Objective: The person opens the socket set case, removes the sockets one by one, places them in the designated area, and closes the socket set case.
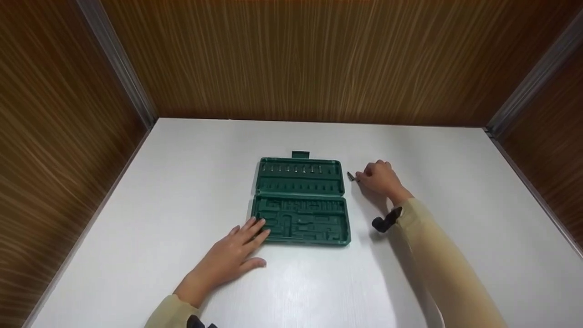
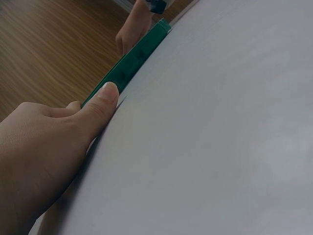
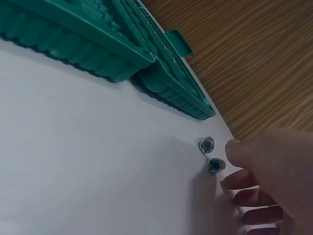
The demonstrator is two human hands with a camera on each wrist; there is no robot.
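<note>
An open green tool case (image 1: 300,200) lies flat in the middle of the white table (image 1: 182,159). Its far half holds a row of small metal bits. My left hand (image 1: 237,250) lies flat, its straight fingers resting on the case's near left corner. In the left wrist view my thumb (image 2: 105,98) touches the case's edge (image 2: 132,61). My right hand (image 1: 380,177) sits just right of the case with curled fingers. Two small metal bits (image 3: 206,145) lie on the table there, and my thumb (image 3: 234,146) and forefinger pinch the nearer bit (image 3: 215,166).
Wood-grain walls (image 1: 296,59) enclose the table at the back and on both sides. A small latch tab (image 1: 300,154) sticks out from the case's far edge. A black wrist strap (image 1: 386,222) shows on my right forearm.
</note>
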